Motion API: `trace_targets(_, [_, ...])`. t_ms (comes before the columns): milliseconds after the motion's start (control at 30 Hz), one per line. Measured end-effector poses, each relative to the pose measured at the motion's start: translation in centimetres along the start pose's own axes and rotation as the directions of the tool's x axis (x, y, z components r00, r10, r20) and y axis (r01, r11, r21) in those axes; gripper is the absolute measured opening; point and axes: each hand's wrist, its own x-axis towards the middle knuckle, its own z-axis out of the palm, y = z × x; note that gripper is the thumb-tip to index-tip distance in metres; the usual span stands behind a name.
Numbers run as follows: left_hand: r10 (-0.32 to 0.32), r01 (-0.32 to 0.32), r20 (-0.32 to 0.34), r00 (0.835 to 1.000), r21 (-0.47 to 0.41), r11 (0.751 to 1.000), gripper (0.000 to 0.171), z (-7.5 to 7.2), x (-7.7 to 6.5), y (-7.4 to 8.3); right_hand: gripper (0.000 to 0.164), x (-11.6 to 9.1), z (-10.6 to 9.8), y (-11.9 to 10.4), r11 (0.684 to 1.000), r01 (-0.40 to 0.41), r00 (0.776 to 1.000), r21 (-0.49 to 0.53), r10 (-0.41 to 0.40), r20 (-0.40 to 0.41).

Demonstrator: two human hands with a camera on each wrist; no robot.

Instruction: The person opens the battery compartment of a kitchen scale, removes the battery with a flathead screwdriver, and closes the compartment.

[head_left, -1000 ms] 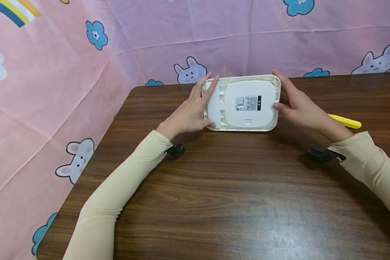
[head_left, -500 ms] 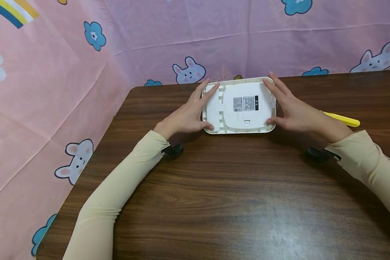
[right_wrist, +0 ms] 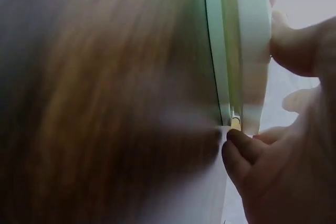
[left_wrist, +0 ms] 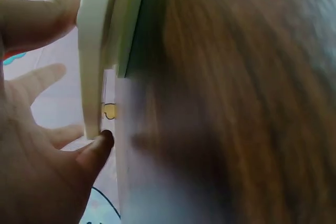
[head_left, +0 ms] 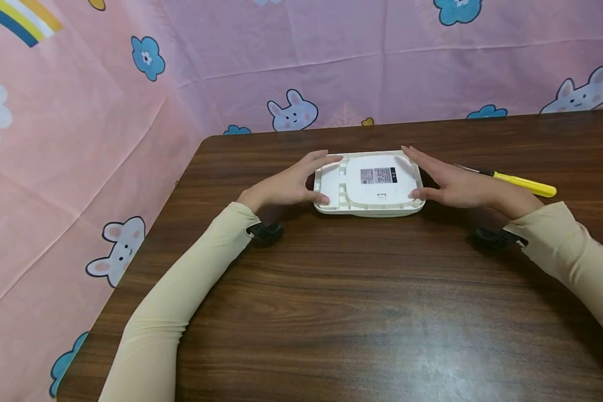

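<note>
A flat white kitchen scale (head_left: 371,195) lies underside up between both hands, low over the table. Its ribbed rim, printed label (head_left: 378,175) and small battery-cover latch (head_left: 381,196) face upward. My left hand (head_left: 287,183) grips the left end, thumb at the near corner and fingers over the far edge. At the other end, my right hand (head_left: 454,181) holds it the same way. In the left wrist view the scale's edge (left_wrist: 93,51) stands over the table with fingertips beneath it. The right wrist view shows fingers (right_wrist: 244,148) under its lower edge (right_wrist: 254,51).
A screwdriver with a yellow handle (head_left: 525,183) lies on the brown wooden table (head_left: 341,296), behind the right wrist. Patterned pink cloth (head_left: 341,61) hangs behind the table's far edge and along its left side.
The scale has come down from a raised, tilted pose to nearly flat near the table. Both hands moved down with it, and the right fingers shifted inward over its edge. More of the screwdriver shows.
</note>
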Motion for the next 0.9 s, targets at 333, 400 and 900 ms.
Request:
trace_targets(333, [0.097,-0.124,0.141,0.985,0.192,0.974,0.091,0.5,0.2,0.9,0.08,0.4,0.8,-1.5,0.978,0.103,0.988,-0.183,-0.121,-0.091])
trace_targets(400, [0.089,-0.122,0.155,0.984,0.214,0.969,0.09,0.6,0.1,1.0,0.073,0.9,1.3,-2.3,0.965,0.144,0.98,-0.219,-0.169,-0.1])
trace_targets(900, [0.041,-0.074,0.164,0.986,0.201,0.977,0.089,0.6,0.1,1.2,0.055,2.9,2.1,-4.6,0.955,0.128,0.985,-0.268,-0.154,-0.079])
